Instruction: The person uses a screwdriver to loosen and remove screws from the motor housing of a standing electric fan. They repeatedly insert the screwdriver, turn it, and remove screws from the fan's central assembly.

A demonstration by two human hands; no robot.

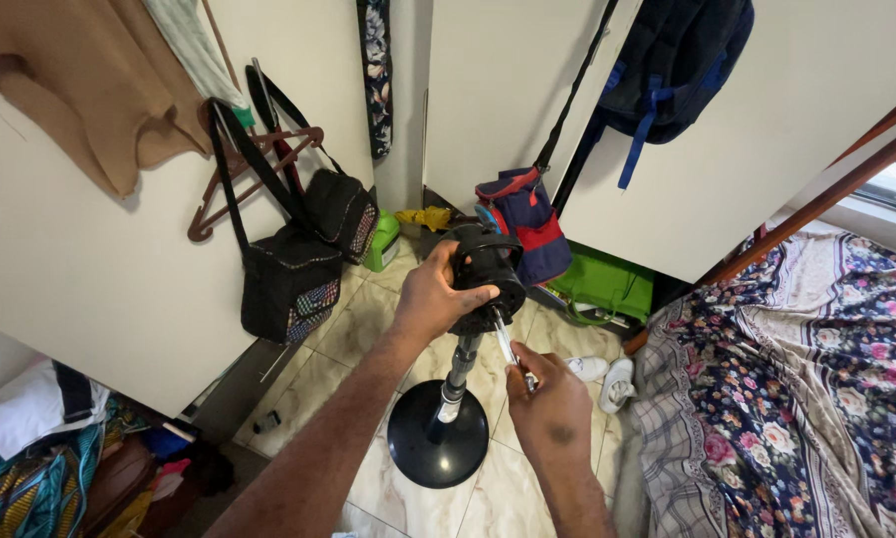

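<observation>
Two hands work a stand fan's motor housing (pixel 488 279) at twelve o'clock: left hand (pixel 433 297) clasping it, right hand (pixel 549 403) pinching a screwdriver (pixel 508 344) that could slip and topple the stand.

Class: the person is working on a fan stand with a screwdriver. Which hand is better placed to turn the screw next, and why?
Probably the right hand: it already grips the screwdriver, whose tip meets the underside of the motor housing. The left hand is busy clasping the housing, steadying it above the pole and base.
</observation>
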